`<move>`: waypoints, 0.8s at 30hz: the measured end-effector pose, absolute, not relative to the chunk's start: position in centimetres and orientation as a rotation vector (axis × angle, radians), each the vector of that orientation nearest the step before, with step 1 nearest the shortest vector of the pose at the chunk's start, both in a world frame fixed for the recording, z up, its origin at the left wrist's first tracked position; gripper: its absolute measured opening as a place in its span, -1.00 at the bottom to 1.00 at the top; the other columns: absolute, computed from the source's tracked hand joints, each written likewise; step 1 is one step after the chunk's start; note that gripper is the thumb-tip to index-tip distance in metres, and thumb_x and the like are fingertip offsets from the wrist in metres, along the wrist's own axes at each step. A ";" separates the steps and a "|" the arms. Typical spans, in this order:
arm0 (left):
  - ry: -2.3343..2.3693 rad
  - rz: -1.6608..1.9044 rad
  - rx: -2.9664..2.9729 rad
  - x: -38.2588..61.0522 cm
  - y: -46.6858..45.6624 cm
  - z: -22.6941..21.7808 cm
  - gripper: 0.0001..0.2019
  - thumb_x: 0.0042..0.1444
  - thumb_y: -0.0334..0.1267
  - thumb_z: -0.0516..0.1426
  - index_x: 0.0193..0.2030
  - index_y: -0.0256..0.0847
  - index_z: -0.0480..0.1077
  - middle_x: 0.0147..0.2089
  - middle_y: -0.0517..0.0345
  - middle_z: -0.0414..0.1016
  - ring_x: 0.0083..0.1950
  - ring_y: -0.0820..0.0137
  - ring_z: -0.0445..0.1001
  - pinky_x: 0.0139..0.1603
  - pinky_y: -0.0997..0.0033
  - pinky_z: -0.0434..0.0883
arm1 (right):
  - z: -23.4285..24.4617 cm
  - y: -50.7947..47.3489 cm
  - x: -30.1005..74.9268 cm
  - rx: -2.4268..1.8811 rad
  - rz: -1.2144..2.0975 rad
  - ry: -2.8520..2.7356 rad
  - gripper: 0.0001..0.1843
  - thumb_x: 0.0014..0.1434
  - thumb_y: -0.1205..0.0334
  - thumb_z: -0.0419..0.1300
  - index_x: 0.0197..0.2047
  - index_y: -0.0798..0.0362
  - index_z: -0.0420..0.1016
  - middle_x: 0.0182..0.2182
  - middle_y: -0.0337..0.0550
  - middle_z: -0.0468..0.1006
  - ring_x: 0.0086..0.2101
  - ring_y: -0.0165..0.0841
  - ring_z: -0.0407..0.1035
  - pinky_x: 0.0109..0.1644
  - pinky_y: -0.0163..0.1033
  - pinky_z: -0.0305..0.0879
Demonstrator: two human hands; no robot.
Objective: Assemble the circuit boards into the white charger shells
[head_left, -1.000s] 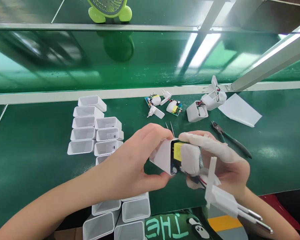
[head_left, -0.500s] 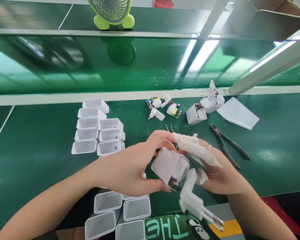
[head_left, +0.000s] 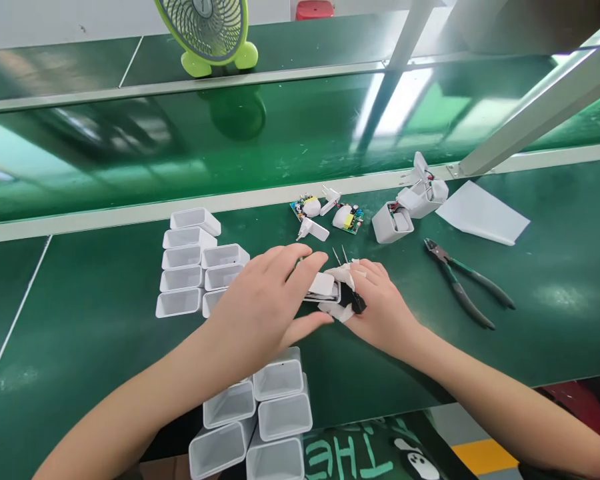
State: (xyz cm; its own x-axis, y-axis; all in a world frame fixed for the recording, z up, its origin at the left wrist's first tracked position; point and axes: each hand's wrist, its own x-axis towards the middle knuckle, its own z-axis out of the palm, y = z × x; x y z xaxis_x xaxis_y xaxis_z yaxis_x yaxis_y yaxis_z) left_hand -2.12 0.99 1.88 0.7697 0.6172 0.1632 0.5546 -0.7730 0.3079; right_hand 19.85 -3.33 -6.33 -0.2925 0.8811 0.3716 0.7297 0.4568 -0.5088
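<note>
A white charger housing (head_left: 323,285) with parts in its end lies between my two hands, partly covered by them. My right hand (head_left: 387,310) grips its end between fingers wrapped in white tape. Around its other side is my left hand (head_left: 265,307), thumb and forefinger spread with a gap to the housing. Black-handled tweezers (head_left: 359,303) show beside my right fingers, their thin tips pointing away from me. Whether the right hand touches the tweezers cannot be made out.
White empty housings (head_left: 183,259) stand in rows at left, more (head_left: 285,417) at the near edge. Behind lie circuit boards with plugs (head_left: 349,218); wired housings (head_left: 393,223), white paper (head_left: 483,213) and cutting pliers (head_left: 463,280) are at right. A green fan (head_left: 213,30) stands on the shelf.
The housing has turned and moved away from me, lower toward the bench; its plug no longer shows. My left hand has loosened and spread. My right hand has moved up beside the tweezers.
</note>
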 end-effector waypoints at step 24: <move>0.874 0.338 2.920 -1.9 0.0 2.4 -0.87 0.29 -0.47 0.05 -0.08 -0.27 0.37 -0.25 0.06 0.54 -0.31 0.27 0.49 -0.42 0.28 0.28 | -7.2 -2.8 20.4 -0.988 0.672 -2.045 -0.60 0.29 0.38 0.15 0.18 -0.03 0.37 -0.01 0.03 0.54 0.02 -0.18 0.44 0.03 -0.06 0.52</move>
State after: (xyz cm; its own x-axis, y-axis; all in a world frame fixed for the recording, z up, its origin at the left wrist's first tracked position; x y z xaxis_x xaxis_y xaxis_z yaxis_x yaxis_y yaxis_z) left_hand -1.90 -0.05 2.44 0.8135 0.5502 0.1886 0.5337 -0.8350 0.1340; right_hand 20.38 -2.78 -7.22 -0.4170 0.8160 0.4004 0.4194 0.5635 -0.7117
